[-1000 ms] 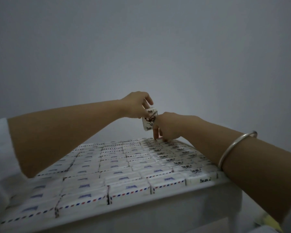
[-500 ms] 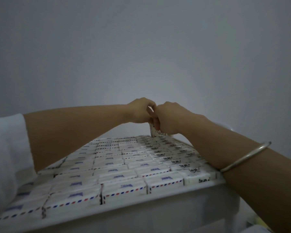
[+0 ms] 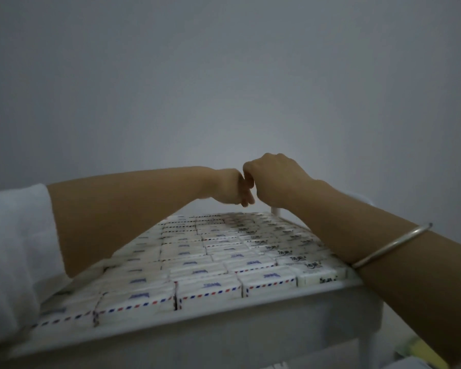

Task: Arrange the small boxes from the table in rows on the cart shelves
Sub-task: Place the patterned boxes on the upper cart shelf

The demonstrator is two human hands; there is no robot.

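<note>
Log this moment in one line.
left hand | right hand | touching, above far row | grip hidden | boxes cover shelf

I had both hands at the far edge of the shelf point(image 3: 277, 310), touching each other above the farthest row. My left hand point(image 3: 229, 186) pointed its bunched fingers down. My right hand point(image 3: 274, 177) was curled, its back towards me, and I could not tell whether either held anything. Boxes point(image 3: 210, 262) lay flat in tight rows across the shelf. A bangle point(image 3: 391, 246) circled my right forearm, and a white sleeve point(image 3: 14, 249) covered my left upper arm.
</note>
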